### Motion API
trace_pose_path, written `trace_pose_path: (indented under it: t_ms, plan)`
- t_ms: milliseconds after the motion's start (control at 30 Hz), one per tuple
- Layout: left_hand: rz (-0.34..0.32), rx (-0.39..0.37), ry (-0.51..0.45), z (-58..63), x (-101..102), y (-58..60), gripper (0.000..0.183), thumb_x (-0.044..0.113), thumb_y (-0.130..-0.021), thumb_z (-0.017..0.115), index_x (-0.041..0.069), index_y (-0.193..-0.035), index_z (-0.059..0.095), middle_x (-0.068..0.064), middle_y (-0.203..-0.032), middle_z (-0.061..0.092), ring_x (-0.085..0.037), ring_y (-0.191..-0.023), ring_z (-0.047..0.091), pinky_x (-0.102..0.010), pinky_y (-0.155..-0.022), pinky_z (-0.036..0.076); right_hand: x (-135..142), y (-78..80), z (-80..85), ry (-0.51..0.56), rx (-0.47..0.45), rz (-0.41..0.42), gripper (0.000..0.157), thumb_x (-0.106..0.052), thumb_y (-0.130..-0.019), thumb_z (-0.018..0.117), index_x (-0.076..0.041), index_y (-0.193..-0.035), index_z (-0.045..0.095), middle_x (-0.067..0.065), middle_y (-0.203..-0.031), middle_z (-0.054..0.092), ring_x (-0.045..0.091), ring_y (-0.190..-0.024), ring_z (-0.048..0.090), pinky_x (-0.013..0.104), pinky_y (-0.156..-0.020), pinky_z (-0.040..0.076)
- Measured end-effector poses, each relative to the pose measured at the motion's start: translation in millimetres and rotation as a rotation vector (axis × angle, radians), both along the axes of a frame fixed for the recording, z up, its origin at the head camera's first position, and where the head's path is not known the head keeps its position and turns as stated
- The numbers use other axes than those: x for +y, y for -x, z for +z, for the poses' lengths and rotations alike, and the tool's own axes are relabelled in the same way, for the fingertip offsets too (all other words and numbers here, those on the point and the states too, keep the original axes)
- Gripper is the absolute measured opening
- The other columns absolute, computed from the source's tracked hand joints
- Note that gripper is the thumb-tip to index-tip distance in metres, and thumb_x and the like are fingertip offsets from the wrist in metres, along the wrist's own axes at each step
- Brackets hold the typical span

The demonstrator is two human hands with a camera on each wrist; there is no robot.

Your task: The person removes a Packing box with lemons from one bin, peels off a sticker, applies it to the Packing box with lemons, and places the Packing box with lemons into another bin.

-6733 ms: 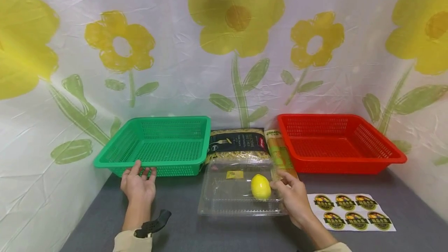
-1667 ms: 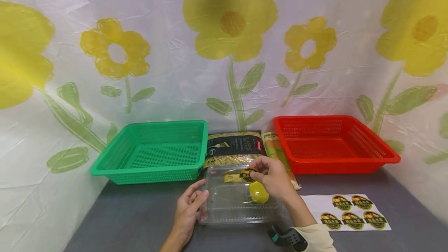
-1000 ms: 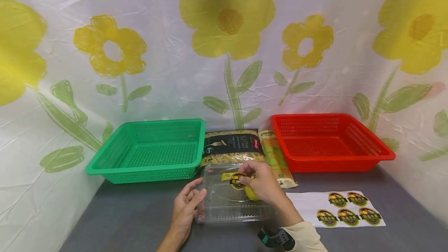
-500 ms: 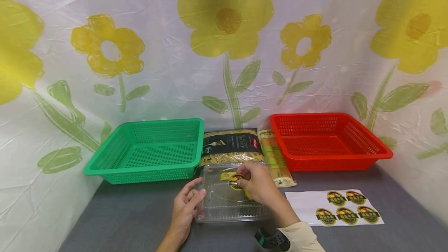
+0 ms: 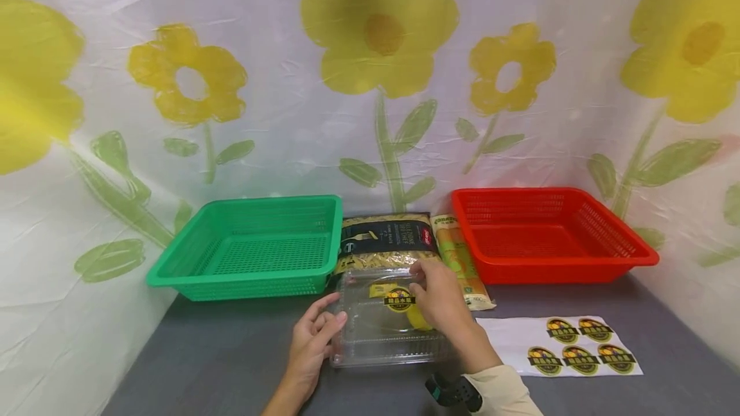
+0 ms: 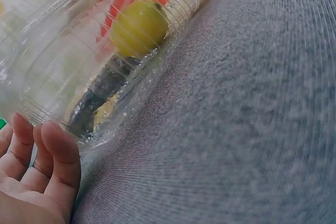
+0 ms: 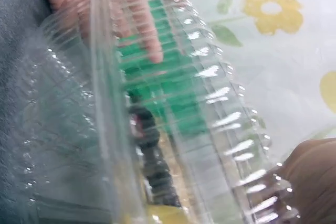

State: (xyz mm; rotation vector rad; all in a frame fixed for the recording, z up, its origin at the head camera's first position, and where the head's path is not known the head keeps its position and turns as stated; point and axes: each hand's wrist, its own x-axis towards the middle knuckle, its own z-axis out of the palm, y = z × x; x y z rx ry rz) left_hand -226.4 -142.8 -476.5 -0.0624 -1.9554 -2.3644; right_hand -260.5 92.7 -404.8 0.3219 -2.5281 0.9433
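Note:
A clear plastic clamshell box [image 5: 376, 339] lies on the grey table in the head view. Through its lid shows a lemon [image 5: 419, 318], partly covered by my right hand [image 5: 442, 300]. On the lid sits a round black-and-yellow sticker [image 5: 399, 300] with its label facing up. Thumb and index finger of the right hand are parted just right of the sticker, with nothing seen between them. My left hand [image 5: 312, 342] touches the box's left side with relaxed fingers; the left wrist view shows its fingertips [image 6: 58, 140] at a box corner.
A green basket [image 5: 254, 278] stands back left, a red basket [image 5: 555, 271] back right. Between them lie a pasta bag [image 5: 387, 239] and a long orange-green packet [image 5: 459, 262]. A white sticker sheet [image 5: 509, 332] with several stickers lies at the right.
A sticker was taken from the sheet, carried to the lid and let go by the right hand. The left hand came from the green basket to the box's left side.

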Motion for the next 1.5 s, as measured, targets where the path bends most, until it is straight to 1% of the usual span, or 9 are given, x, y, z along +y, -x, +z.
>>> trace_pose_path:
  t_ms: [300,533,700,833,900,1033,1167,1300,1500]
  plan:
    - [0.03,0.015,0.052,-1.1,-1.8,-1.9,0.049,0.016,-0.097,0.069,0.005,-0.142,0.051,0.005,-0.068,0.054,-0.008,-0.05,0.046,-0.021,-0.043,0.037,42.6,5.3,7.7,0.116,0.087,-0.14,0.018,0.004,-0.081,0.075,0.0,-0.098,0.07,0.012,-0.086,0.065,0.024,-0.074,0.06,0.039,-0.07,0.051]
    - [-0.014,0.024,0.055,-0.7,1.2,-2.0,0.052,0.024,-0.103,0.062,0.006,-0.147,0.041,0.002,-0.071,0.054,-0.009,-0.051,0.049,-0.022,-0.044,0.04,91.0,6.1,14.2,0.355,0.087,-0.4,0.011,-0.006,-0.087,0.071,-0.002,-0.098,0.071,0.013,-0.083,0.068,0.026,-0.073,0.056,0.036,-0.066,0.042]
    - [-0.039,-0.033,0.088,4.7,2.2,-4.6,0.059,0.031,-0.104,0.058,0.008,-0.152,0.032,-0.01,-0.097,0.065,-0.014,-0.073,0.064,-0.032,-0.058,0.056,121.5,4.8,17.6,0.729,-0.034,-0.573,0.009,-0.015,-0.092,0.069,-0.007,-0.096,0.069,0.003,-0.079,0.059,0.017,-0.068,0.052,0.029,-0.058,0.042]
    - [-0.07,-0.08,0.084,9.4,2.4,-6.5,0.066,0.026,-0.101,0.062,0.009,-0.154,0.029,-0.008,-0.089,0.062,-0.015,-0.067,0.059,-0.033,-0.052,0.054,144.6,6.3,10.3,1.156,-0.032,-0.649,0.02,-0.019,-0.095,0.067,-0.021,-0.106,0.05,-0.002,-0.091,0.052,0.01,-0.054,0.05,0.018,-0.049,0.046]
    - [-0.074,-0.106,0.065,10.9,1.9,-7.0,0.068,0.021,-0.098,0.066,0.009,-0.154,0.03,-0.004,-0.08,0.058,-0.013,-0.057,0.052,-0.032,-0.046,0.051,153.9,7.2,4.0,1.343,-0.01,-0.662,0.031,-0.019,-0.096,0.066,-0.025,-0.109,0.039,-0.002,-0.1,0.05,0.009,-0.053,0.052,0.016,-0.051,0.05]
    - [-0.08,-0.145,0.017,13.0,0.1,-7.8,0.072,0.017,-0.094,0.07,0.008,-0.154,0.032,-0.003,-0.077,0.056,-0.011,-0.05,0.047,-0.033,-0.045,0.054,164.9,10.7,-7.4,1.565,-0.022,-0.668,0.037,-0.021,-0.098,0.066,-0.025,-0.112,0.032,-0.002,-0.109,0.048,0.01,-0.06,0.058,0.017,-0.058,0.055]
    - [-0.067,-0.18,-0.02,14.7,-2.8,-6.5,0.075,0.017,-0.092,0.07,0.005,-0.155,0.03,-0.002,-0.079,0.058,-0.011,-0.051,0.046,-0.039,-0.048,0.057,167.2,17.5,-12.1,1.687,-0.03,-0.613,0.037,-0.019,-0.097,0.068,-0.024,-0.116,0.037,-0.003,-0.113,0.044,0.013,-0.072,0.064,0.022,-0.067,0.059]
    - [-0.076,-0.19,-0.049,15.3,-4.6,-7.0,0.074,0.014,-0.092,0.069,0.002,-0.154,0.031,0.0,-0.076,0.058,-0.01,-0.051,0.047,-0.044,-0.053,0.06,170.3,19.0,-13.3,1.81,0.035,-0.532,0.035,-0.013,-0.097,0.067,-0.022,-0.121,0.042,-0.002,-0.116,0.043,0.019,-0.092,0.058,0.027,-0.08,0.059]
    - [-0.12,-0.175,-0.082,20.0,-5.6,-14.7,0.073,0.009,-0.092,0.069,0.0,-0.153,0.031,0.002,-0.074,0.057,-0.01,-0.049,0.047,-0.055,-0.061,0.06,173.1,15.9,-14.2,1.892,0.1,-0.496,0.036,-0.008,-0.097,0.067,-0.022,-0.12,0.043,0.001,-0.115,0.045,0.021,-0.095,0.052,0.028,-0.082,0.058]
